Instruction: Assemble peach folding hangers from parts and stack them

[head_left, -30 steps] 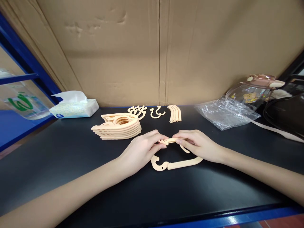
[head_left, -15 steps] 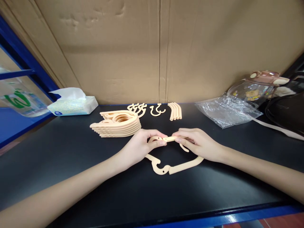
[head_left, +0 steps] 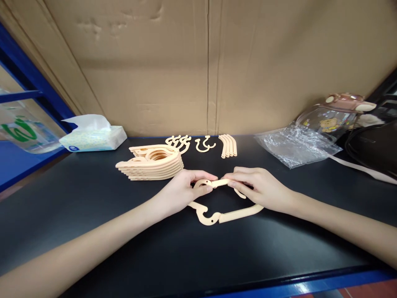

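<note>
Between my hands is a cream folding clothes hanger (head_left: 240, 214), its lower arm nearest me and its upper part pinched in my fingers. My left hand (head_left: 182, 188) grips the curved, holed piece at the upper left between thumb and fingers. On the other side, my right hand (head_left: 259, 186) closes thumb and fingers on the straight upper piece. A small curved end shows below the right fingers. Parts of the hanger are hidden behind both hands. Just beyond my left hand lies a stack of folded hanger pieces (head_left: 151, 165).
Several hooks (head_left: 178, 143), a separate pair of hooks (head_left: 204, 145) and several curved arm pieces (head_left: 228, 146) lie along the back. A tissue pack (head_left: 94, 136) sits at left. Crumpled clear plastic (head_left: 288, 145) and a clear bottle (head_left: 331, 120) stand at right, against cardboard (head_left: 149, 74).
The hanger has shifted slightly left and up in view. My right fingertips have slid a little along the upper piece; both hands keep their hold.
</note>
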Motion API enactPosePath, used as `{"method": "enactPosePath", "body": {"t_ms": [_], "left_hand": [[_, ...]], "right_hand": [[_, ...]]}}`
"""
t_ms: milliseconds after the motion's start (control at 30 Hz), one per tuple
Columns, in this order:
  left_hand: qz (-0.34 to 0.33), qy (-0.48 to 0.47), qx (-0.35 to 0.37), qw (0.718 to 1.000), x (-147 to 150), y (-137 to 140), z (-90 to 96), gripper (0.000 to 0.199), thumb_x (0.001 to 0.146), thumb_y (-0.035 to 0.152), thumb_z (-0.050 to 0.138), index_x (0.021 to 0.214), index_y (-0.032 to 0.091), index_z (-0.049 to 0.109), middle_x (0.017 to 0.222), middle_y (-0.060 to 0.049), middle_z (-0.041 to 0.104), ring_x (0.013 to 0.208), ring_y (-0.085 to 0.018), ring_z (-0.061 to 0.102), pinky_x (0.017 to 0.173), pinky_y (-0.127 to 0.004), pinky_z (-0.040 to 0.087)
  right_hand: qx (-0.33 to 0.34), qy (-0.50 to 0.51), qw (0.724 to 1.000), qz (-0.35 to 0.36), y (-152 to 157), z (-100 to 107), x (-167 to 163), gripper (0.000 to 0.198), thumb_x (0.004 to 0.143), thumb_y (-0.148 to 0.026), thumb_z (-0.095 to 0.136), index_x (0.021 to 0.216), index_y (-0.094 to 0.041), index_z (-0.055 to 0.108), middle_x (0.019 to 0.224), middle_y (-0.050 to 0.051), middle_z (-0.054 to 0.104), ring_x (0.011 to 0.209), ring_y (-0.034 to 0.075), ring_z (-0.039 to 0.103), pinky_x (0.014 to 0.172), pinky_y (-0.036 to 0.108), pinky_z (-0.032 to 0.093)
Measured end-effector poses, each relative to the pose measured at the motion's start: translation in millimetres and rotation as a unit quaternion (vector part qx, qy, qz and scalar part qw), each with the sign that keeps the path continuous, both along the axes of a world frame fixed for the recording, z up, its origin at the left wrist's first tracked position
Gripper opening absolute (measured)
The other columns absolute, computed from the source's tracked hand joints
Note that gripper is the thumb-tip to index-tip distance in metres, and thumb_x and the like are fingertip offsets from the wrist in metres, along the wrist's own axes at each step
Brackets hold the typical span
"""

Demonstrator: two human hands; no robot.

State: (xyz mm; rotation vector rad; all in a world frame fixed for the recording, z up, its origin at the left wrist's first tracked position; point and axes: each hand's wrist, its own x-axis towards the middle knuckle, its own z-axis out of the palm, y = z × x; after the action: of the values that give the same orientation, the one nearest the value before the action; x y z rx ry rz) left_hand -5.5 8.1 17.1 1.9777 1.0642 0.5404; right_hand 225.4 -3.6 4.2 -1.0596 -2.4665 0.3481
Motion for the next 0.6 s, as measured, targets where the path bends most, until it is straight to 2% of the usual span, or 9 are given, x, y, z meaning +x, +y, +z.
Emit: {"method": "enactPosePath", "body": {"t_ms": [167, 267, 367, 467, 600], "left_hand": [[0.017, -0.016, -0.036, 0.999, 0.7, -0.3, 2.9, 0.030, 0.081, 0.026, 0.058, 0.110, 0.018, 0.063, 0.085, 0.000, 0.065, 0.082, -0.016, 0.059, 0.071, -0.026, 0.046], [0.033, -0.017, -0.013, 0.999, 1.1, -1.8, 2.2, 0.026, 0.080, 0.027, 0.060, 0.106, 0.019, 0.063, 0.096, -0.001, 0.066, 0.083, -0.015, 0.059, 0.075, -0.027, 0.046], [0.041, 0.010, 0.017, 0.999, -0.7, -3.1, -0.3, 0.021, 0.082, 0.029, 0.059, 0.102, 0.022, 0.063, 0.091, 0.001, 0.064, 0.074, -0.013, 0.055, 0.066, -0.025, 0.044], [0.036, 0.016, 0.004, 0.999, -3.4, -4.1, -2.2, 0.022, 0.082, 0.028, 0.059, 0.104, 0.024, 0.062, 0.081, 0.003, 0.060, 0.065, -0.011, 0.051, 0.057, -0.022, 0.040], [0.031, 0.029, 0.040, 0.998, -4.7, -6.9, -2.3, 0.026, 0.081, 0.022, 0.059, 0.107, 0.025, 0.060, 0.081, 0.004, 0.056, 0.058, -0.009, 0.048, 0.055, -0.021, 0.041]], "right_hand": [[0.006, -0.019, 1.000, -0.009, -0.6, -1.2, 0.4, 0.031, 0.098, -0.033, 0.036, 0.113, -0.022, 0.062, 0.079, 0.001, 0.056, 0.068, 0.011, 0.052, 0.063, 0.023, 0.039], [0.000, -0.028, 0.999, -0.018, -1.2, -1.1, -0.9, 0.033, 0.097, -0.034, 0.036, 0.115, -0.021, 0.061, 0.082, 0.002, 0.057, 0.070, 0.011, 0.054, 0.064, 0.024, 0.040], [-0.010, -0.029, 0.999, -0.035, -1.1, -0.5, -1.7, 0.033, 0.095, -0.036, 0.042, 0.116, -0.020, 0.061, 0.084, 0.001, 0.058, 0.070, 0.011, 0.054, 0.062, 0.023, 0.040], [-0.014, -0.033, 0.998, -0.048, 0.0, 0.0, -0.1, 0.033, 0.093, -0.037, 0.046, 0.118, -0.021, 0.060, 0.086, 0.001, 0.058, 0.068, 0.011, 0.054, 0.059, 0.023, 0.039], [-0.022, -0.030, 0.998, -0.049, 2.6, 0.1, 4.4, 0.033, 0.093, -0.037, 0.044, 0.118, -0.023, 0.060, 0.086, 0.001, 0.058, 0.067, 0.011, 0.052, 0.060, 0.024, 0.038]]}}
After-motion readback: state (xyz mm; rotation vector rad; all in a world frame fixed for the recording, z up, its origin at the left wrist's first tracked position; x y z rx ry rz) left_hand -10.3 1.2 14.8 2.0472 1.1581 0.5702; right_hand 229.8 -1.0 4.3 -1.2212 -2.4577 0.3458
